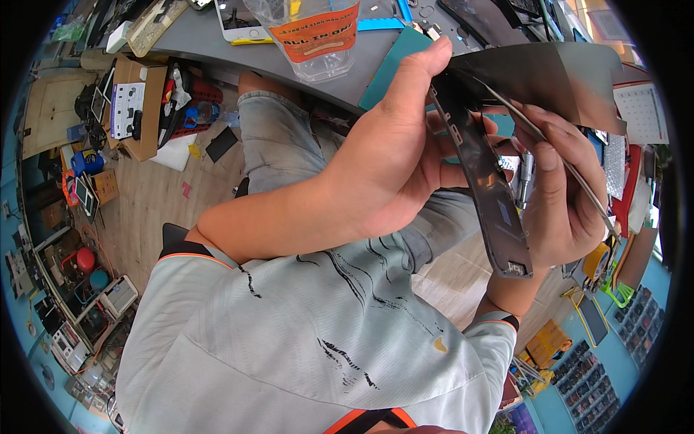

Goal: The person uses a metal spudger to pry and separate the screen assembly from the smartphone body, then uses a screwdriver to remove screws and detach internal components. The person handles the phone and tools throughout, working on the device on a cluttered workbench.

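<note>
My left hand [405,137] is closed around a long dark housing [491,195], which looks like part of an opened phone or tablet. Small clips line its edge, and a metallic piece sits at its lower end. A thin dark panel [538,76] stands out from its upper end toward the right. In my right hand [560,195] are slim metal tweezers [549,141], held between thumb and fingers. Their tip points up and left into the gap between housing and panel. Whether the tip touches anything I cannot tell. The left fingertips are partly hidden behind the housing.
Ahead is a grey table [210,65] with a clear plastic cup [318,43] bearing an orange label, a white phone [242,25] and a teal mat [397,65]. On the floor at left stands an open cardboard box [141,123]. My legs [282,137] are below the table.
</note>
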Motion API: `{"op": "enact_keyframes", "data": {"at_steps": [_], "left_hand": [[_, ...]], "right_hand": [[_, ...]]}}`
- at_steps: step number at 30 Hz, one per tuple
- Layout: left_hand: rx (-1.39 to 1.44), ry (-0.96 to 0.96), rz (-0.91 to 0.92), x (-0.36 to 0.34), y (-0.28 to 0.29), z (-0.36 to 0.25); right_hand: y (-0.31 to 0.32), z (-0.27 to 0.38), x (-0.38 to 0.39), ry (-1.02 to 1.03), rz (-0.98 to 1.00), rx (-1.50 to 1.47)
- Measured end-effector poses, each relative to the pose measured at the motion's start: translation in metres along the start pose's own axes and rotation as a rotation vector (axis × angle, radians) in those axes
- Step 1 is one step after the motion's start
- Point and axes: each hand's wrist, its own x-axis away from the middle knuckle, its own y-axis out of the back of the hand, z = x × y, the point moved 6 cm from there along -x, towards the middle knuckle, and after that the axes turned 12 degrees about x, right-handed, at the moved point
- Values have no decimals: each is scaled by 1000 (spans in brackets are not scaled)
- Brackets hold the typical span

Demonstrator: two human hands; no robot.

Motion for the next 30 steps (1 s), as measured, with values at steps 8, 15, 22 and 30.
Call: {"op": "enact_keyframes", "data": {"at_steps": [8, 15, 22, 30], "left_hand": [[7, -13, 11, 0, 1, 1], [-14, -27, 6, 0, 1, 0], [-4, -6, 7, -1, 1, 2], [-5, -19, 14, -1, 1, 2]], "right_hand": [[-2, 5, -1, 15, 27, 36], [-2, 11, -3, 71, 75, 145], [-3, 11, -2, 28, 53, 120], [-3, 12, -3, 28, 47, 105]]}}
